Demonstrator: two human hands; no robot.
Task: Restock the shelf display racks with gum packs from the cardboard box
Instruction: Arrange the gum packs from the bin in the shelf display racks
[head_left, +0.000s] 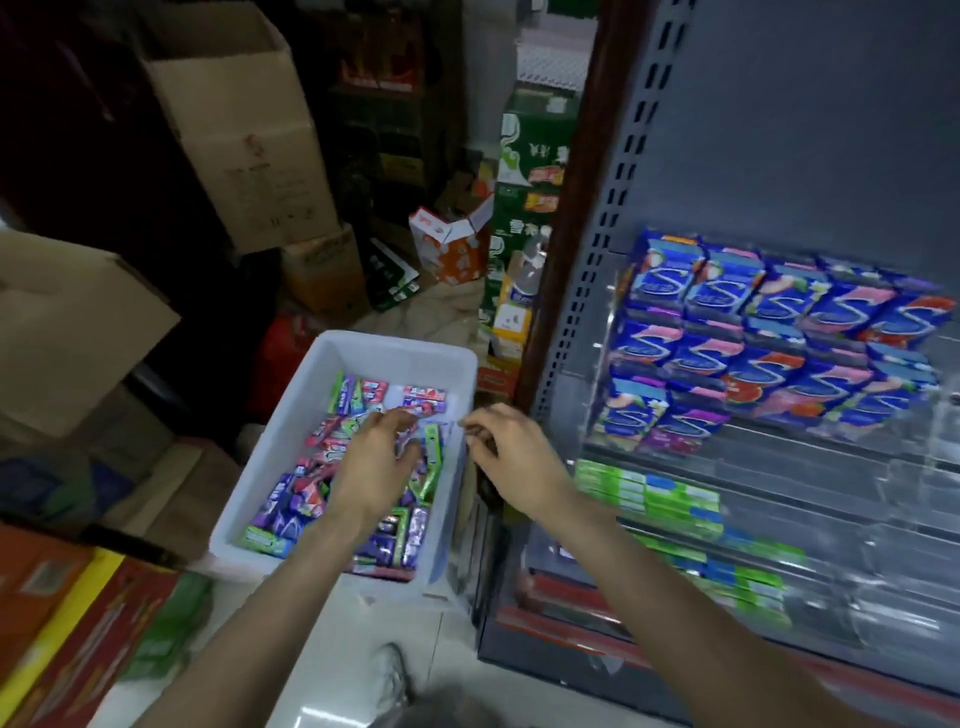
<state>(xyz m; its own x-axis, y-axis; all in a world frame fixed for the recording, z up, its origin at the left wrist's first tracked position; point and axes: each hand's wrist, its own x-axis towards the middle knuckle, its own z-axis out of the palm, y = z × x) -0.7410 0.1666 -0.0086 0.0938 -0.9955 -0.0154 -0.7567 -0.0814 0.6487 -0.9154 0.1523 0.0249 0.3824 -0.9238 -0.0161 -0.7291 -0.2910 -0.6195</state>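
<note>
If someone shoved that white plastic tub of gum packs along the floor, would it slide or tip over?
The white tub would probably slide: it sits low and wide on smooth-looking floor tiles. It likely feels light, since the loose gum packs only cover its bottom. The packs would probably shuffle about.

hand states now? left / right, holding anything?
Left hand: fingers spread, reaching down onto the loose gum packs in the white bin; no clear grip.
Right hand: loosely curled above the bin's rim, holding nothing visible.
</note>
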